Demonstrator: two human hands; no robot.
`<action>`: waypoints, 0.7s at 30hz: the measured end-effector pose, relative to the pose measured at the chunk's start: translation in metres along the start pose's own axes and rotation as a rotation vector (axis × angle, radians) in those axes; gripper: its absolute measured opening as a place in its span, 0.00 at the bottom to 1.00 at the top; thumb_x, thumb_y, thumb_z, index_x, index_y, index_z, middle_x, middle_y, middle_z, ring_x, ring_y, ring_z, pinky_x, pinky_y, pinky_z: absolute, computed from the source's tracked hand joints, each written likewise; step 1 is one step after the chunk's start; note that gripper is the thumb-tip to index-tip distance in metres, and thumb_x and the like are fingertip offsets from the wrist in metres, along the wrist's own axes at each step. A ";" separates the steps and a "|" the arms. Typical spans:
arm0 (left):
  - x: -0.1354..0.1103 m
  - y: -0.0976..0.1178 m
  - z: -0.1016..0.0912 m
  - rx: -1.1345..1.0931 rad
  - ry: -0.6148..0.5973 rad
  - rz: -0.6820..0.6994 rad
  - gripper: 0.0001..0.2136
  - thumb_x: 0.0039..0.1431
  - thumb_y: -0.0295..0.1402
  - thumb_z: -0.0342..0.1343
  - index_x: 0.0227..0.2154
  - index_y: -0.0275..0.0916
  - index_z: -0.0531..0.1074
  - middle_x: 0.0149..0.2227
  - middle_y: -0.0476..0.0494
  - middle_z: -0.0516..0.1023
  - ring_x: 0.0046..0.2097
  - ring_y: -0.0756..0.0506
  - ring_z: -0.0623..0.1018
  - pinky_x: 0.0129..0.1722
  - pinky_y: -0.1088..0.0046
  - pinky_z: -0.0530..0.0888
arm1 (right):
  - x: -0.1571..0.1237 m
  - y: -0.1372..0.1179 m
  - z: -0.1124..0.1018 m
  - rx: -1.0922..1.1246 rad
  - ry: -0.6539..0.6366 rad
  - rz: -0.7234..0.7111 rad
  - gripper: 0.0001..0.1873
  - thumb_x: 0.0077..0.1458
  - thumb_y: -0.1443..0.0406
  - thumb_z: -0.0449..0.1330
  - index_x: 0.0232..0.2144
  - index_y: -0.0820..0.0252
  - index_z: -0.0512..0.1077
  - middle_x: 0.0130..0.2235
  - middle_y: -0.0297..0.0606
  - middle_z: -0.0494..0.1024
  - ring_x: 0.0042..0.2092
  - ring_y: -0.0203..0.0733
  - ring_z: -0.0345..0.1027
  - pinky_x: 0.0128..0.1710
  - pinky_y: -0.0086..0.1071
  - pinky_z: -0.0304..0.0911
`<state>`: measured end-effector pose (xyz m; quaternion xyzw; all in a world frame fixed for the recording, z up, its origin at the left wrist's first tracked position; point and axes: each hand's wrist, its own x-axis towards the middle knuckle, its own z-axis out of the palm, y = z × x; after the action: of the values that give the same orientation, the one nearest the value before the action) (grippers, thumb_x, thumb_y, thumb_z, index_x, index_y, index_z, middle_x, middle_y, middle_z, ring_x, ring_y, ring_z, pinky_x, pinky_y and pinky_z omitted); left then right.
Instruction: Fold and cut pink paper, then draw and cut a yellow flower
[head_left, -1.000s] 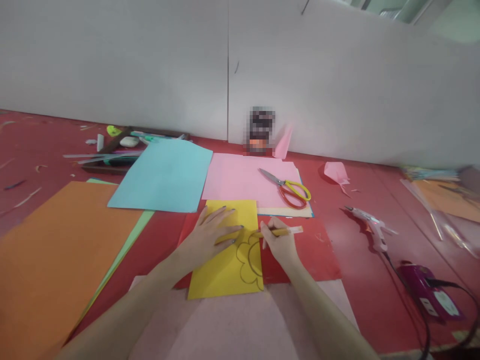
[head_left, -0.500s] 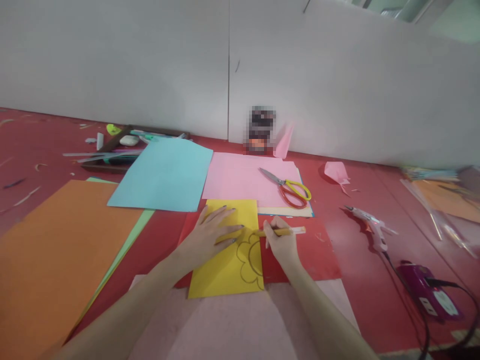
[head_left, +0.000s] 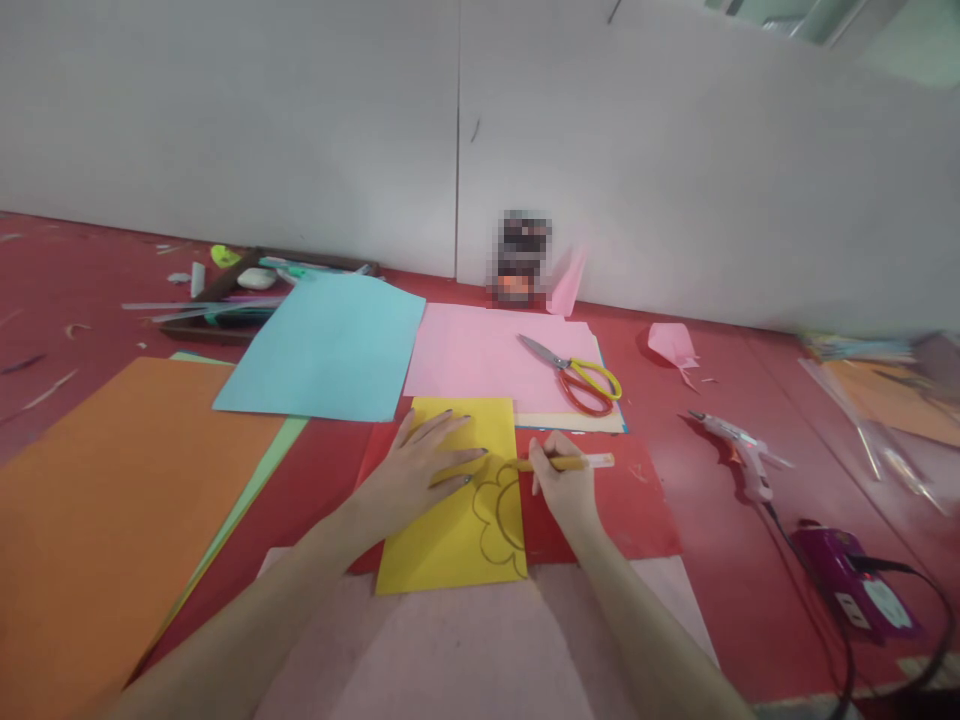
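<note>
A yellow paper sheet (head_left: 450, 530) lies on a red sheet (head_left: 622, 510) in front of me. My left hand (head_left: 420, 470) rests flat on the yellow sheet, fingers spread, pressing it down. My right hand (head_left: 562, 490) is closed round a yellow pencil (head_left: 577, 462), whose tip touches the yellow sheet's right side. A half-flower outline (head_left: 499, 520) is drawn along that right edge, just below the pencil tip.
Scissors (head_left: 577, 375) with yellow and red handles lie on a pink sheet (head_left: 472, 355) beyond. A light blue sheet (head_left: 330, 345) and a large orange sheet (head_left: 105, 500) lie left. A glue gun (head_left: 739, 445) and a purple power strip (head_left: 855, 580) sit right. A tray of tools (head_left: 225, 300) is at back left.
My right hand has edged slightly right and up with the pencil. The left hand stays put on the yellow sheet.
</note>
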<state>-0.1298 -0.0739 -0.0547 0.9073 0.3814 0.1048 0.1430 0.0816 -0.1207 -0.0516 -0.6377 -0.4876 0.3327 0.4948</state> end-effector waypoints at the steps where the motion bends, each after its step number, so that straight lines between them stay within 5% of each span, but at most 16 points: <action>1: 0.000 0.000 0.000 0.001 -0.006 -0.003 0.15 0.60 0.43 0.44 0.48 0.58 0.67 0.60 0.51 0.57 0.61 0.42 0.55 0.59 0.50 0.42 | 0.000 -0.001 0.000 -0.007 0.012 0.001 0.18 0.51 0.60 0.53 0.14 0.54 0.52 0.10 0.23 0.56 0.13 0.31 0.52 0.17 0.27 0.50; 21: 0.001 0.003 -0.003 0.010 -0.021 -0.016 0.15 0.60 0.43 0.44 0.48 0.57 0.67 0.60 0.51 0.58 0.61 0.42 0.55 0.59 0.49 0.43 | 0.002 -0.002 -0.001 0.003 0.057 0.023 0.17 0.49 0.62 0.53 0.14 0.54 0.51 0.09 0.22 0.54 0.12 0.30 0.50 0.15 0.26 0.49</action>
<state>-0.1276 -0.0744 -0.0509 0.9059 0.3877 0.0922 0.1434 0.0828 -0.1193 -0.0495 -0.6519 -0.4654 0.3207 0.5055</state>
